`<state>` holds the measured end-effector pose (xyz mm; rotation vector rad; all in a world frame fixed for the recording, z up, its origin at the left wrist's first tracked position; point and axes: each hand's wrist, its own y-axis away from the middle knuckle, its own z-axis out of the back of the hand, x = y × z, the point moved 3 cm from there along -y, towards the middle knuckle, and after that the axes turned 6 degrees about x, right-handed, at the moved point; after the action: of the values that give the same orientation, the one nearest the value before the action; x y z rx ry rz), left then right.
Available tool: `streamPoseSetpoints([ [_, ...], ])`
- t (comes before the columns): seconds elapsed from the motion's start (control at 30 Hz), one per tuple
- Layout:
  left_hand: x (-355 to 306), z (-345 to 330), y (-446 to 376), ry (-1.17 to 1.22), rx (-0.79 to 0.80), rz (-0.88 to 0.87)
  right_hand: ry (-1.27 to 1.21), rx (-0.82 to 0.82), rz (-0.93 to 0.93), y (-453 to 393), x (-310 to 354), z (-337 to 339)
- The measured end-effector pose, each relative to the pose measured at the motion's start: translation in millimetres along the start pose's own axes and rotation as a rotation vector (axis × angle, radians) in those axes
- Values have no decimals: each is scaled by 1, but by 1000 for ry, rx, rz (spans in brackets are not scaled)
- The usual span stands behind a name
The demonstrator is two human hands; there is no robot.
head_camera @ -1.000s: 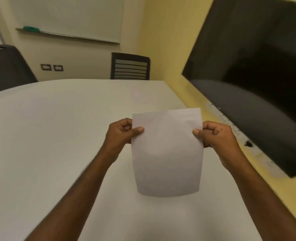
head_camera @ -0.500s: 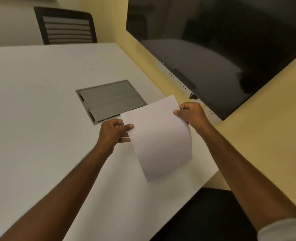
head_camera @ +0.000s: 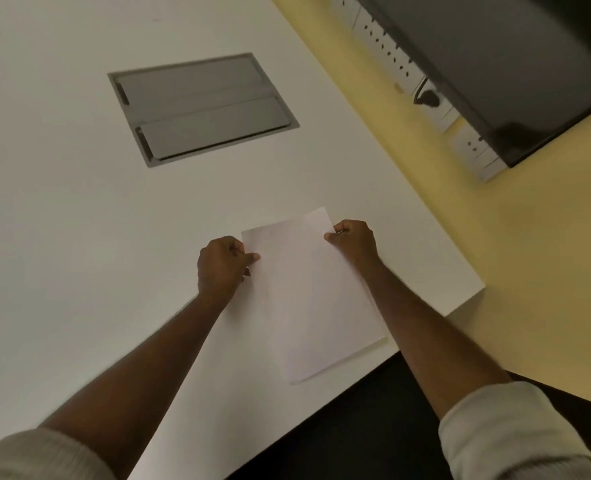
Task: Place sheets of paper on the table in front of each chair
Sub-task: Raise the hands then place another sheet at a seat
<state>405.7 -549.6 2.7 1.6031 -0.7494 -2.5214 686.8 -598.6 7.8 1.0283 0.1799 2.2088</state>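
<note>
Near the white table's (head_camera: 62,202) edge at five o'clock: sheet of paper (head_camera: 308,299), far corners pinched by left hand (head_camera: 221,265) and right hand (head_camera: 354,240); grey cable hatch (head_camera: 200,109) at eleven o'clock.

Only one camera is running, worn on my head. It looks forward and steeply down at the white bench (head_camera: 62,220) from close above, tilted so the bench's right edge runs diagonally. My forearms reach in from the near edge; the yellow wall (head_camera: 529,271) fills the right.
</note>
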Motion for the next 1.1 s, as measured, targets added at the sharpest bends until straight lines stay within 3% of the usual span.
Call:
streamPoseSetpoints([
  [0.17,20,2,2,-137,-25,-9,57,-90,139,9,-7,-21],
  [0.27,26,10,19,-370,-128,-126,307,-227,445,41,-13,-21],
  [0.33,28,9,31,-564,-174,-282,563,-185,701,59,-22,-26],
  [0.4,31,0,40,-700,-87,-389,731,-89,842,67,-32,-35],
  [0.57,42,-37,37,-978,155,-542,865,58,816,68,-40,-62],
  [0.7,46,-50,19,-985,161,-510,862,54,741,65,-49,-72],
  [1.1,66,-50,14,-997,109,-505,805,78,769,62,-51,-80],
])
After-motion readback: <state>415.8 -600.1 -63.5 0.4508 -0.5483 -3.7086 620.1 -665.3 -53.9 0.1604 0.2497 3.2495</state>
